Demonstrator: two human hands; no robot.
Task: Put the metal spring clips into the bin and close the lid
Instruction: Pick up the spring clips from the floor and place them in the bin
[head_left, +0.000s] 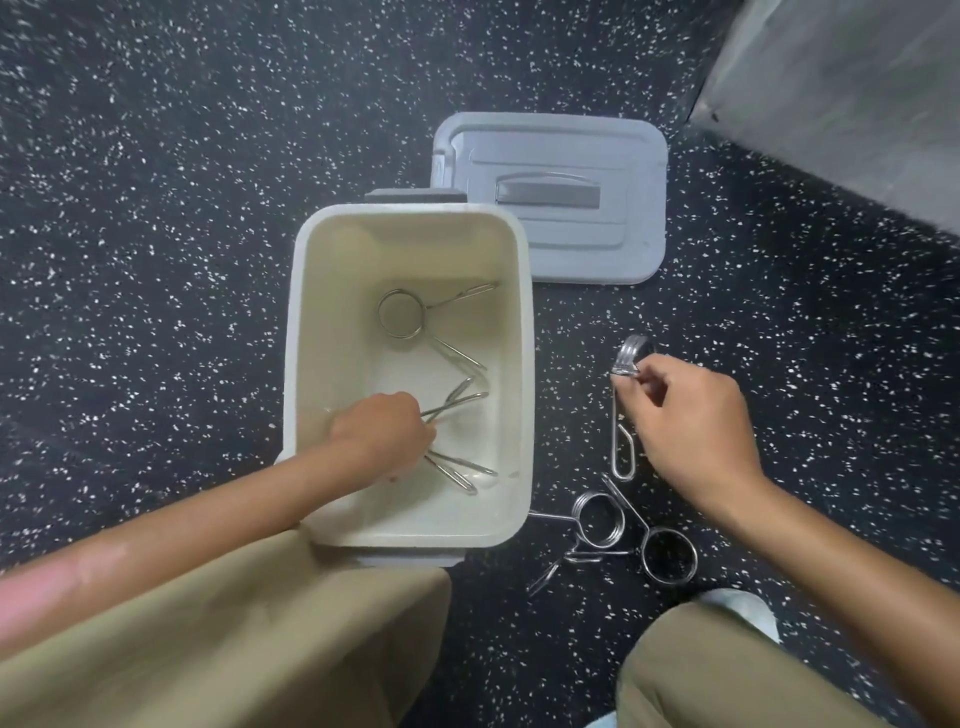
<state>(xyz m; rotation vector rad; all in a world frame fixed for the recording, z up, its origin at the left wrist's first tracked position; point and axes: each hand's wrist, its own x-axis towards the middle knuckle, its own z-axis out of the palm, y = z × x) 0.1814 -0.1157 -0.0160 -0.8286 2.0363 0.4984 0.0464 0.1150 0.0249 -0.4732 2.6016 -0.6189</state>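
A cream bin (524, 395) stands open on the speckled floor. One metal spring clip (402, 313) lies at its far end. My left hand (382, 434) is inside the bin, shut on another spring clip (457, 402) whose wire handles stick out past my fingers. To the right of the bin, my right hand (693, 431) pinches the coil of a third clip (623, 410) that hangs on edge above the floor. Two more clips (597, 517) (670, 556) lie on the floor near the bin's front right corner. The grey lid (556, 197) lies flat behind the bin.
My knees in tan trousers (260, 639) fill the bottom of the view, close to the bin's near edge. A pale grey wall or panel (852, 88) rises at the upper right. A light shoe tip (743, 605) shows near the right knee.
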